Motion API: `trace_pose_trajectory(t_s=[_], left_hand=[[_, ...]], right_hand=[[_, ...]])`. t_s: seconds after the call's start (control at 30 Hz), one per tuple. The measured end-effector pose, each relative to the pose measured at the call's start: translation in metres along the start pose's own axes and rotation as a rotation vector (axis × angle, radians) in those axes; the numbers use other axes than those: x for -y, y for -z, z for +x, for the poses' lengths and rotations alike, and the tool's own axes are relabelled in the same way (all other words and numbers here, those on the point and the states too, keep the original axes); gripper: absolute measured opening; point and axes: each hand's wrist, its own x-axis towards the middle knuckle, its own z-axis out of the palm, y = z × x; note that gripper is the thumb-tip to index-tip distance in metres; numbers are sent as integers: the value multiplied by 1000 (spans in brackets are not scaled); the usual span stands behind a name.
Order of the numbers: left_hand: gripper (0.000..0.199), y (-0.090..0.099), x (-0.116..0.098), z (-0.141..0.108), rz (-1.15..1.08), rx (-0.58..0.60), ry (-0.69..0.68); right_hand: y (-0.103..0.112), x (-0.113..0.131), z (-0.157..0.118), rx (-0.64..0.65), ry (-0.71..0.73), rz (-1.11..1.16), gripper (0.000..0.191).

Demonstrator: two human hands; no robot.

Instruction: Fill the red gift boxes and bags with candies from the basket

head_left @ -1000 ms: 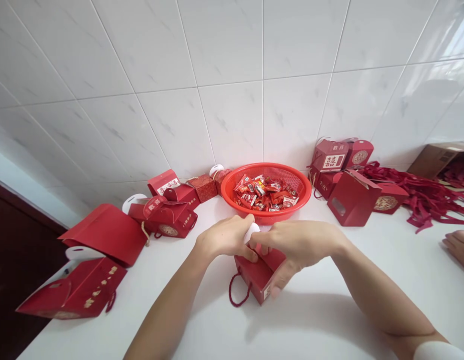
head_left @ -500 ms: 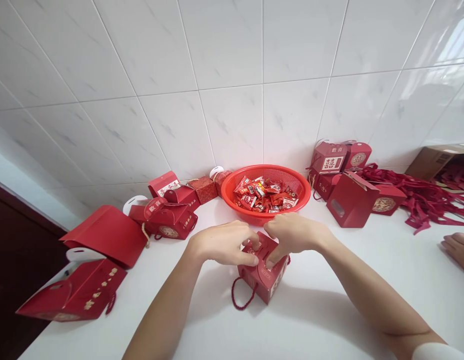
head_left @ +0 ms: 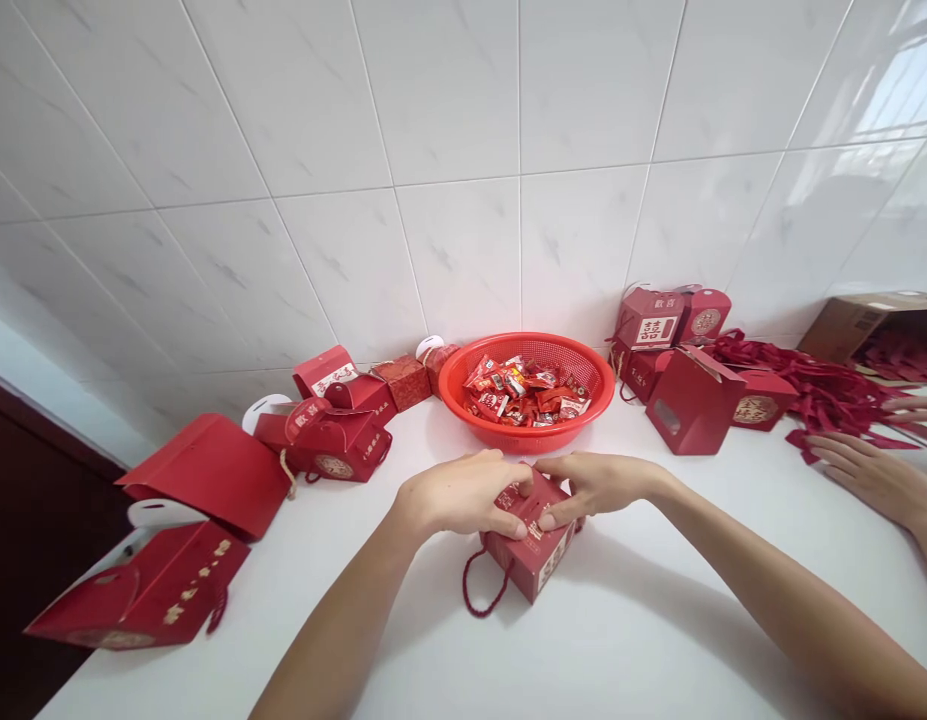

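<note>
Squarely on the white bench (head_left: 605,650), in front of the person, sits a small red box (head_left: 536,565), a dark red cord handle (head_left: 487,605) looping from its near left side. The left hand (head_left: 470,497) and right hand (head_left: 602,487) hold it by the top, curled narrow, thumbs on the lid; some fingertips are hidden. Just beyond stands a red basket (head_left: 527,440) of wrapped sweets (head_left: 519,392). More red boxes line the left (head_left: 320,440) and cluster to the right, near a heap of red ribbons (head_left: 815,385) that a co-worker's hand (head_left: 872,480) touches.
</note>
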Motion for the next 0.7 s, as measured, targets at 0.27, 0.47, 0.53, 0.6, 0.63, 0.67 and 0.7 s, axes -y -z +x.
trace_pose_trajectory(t_s=[0.27,0.47,0.53,0.6,0.63,0.67,0.7], left_hand=[[36,-7,-3,12,-133,-73,-59],[38,-17,-4,30,-188,-184,-171],[44,-20,-3,31,-178,-231,-66],[56,-21,-1,31,-176,-237,58],[60,-22,1,31,-185,-222,95],[63,-22,2,32,-205,-200,102],[63,-22,3,33,-234,-181,81]], right_hand=[[21,0,-26,-276,-46,266,43],[15,11,-27,-415,123,246,12],[10,12,-24,-510,132,163,8],[8,13,-24,-599,143,63,4],[7,14,-24,-630,147,21,5],[7,14,-24,-642,148,-8,7],[6,15,-25,-630,148,-21,8]])
